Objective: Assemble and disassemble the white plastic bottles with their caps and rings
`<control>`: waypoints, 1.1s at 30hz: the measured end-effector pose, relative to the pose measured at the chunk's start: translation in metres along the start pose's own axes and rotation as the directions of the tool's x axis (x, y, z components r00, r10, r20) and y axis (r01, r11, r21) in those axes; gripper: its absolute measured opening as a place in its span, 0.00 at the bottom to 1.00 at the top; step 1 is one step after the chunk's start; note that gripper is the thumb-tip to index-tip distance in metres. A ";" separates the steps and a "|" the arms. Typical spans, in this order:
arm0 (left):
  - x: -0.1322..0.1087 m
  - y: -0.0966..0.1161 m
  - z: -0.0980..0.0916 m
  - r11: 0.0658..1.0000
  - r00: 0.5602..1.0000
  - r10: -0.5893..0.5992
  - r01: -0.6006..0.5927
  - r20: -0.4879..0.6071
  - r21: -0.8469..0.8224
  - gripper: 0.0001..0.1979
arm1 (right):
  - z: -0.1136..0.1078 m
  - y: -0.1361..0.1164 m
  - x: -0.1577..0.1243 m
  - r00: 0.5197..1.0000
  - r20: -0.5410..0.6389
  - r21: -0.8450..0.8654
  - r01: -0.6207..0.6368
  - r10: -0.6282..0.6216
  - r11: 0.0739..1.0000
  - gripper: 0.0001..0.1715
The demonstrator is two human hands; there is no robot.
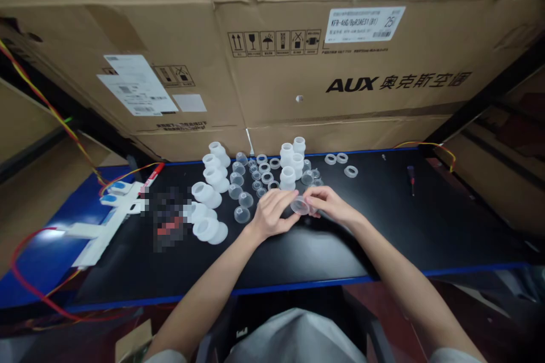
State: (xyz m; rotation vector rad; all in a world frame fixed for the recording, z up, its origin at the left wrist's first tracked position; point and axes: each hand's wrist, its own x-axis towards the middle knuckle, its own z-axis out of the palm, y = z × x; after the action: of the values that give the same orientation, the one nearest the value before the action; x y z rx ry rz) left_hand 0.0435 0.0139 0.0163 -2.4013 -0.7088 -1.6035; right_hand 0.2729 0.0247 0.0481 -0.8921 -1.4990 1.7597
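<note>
Between my two hands, above the front part of the black table (pixel 366 238), is a small clear plastic cup-shaped piece (pixel 300 206), its round rim towards me. My left hand (pixel 270 214) pinches it from the left with thumb and fingers. My right hand (pixel 332 204) has its fingers closed on its right side, where a reddish tint shows through. White bottle-shaped plastic pieces (pixel 288 176) stand just behind my hands. Clear domes (pixel 242 214) and translucent rings (pixel 267 178) lie to the left and behind; my hands partly hide some of them.
More white plastic pieces (pixel 207 228) form a column at left. Three loose rings (pixel 351 171) and a screwdriver (pixel 411 178) lie to the right. A white strip-like device (pixel 110 221) with wires sits far left. A large cardboard box (pixel 272 85) walls off the back.
</note>
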 end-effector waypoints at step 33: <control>-0.008 -0.003 -0.001 0.981 0.985 -0.167 0.160 0.053 0.114 0.15 | 0.019 0.016 0.007 0.806 -0.271 -0.469 0.367 -0.526 0.804 0.21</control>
State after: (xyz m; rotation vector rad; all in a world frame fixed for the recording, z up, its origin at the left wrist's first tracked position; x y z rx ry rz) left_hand 0.0390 0.0142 0.0090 -2.3773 -1.0025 -1.5092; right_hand 0.2526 0.0179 0.0338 -0.9085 -1.6473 0.8745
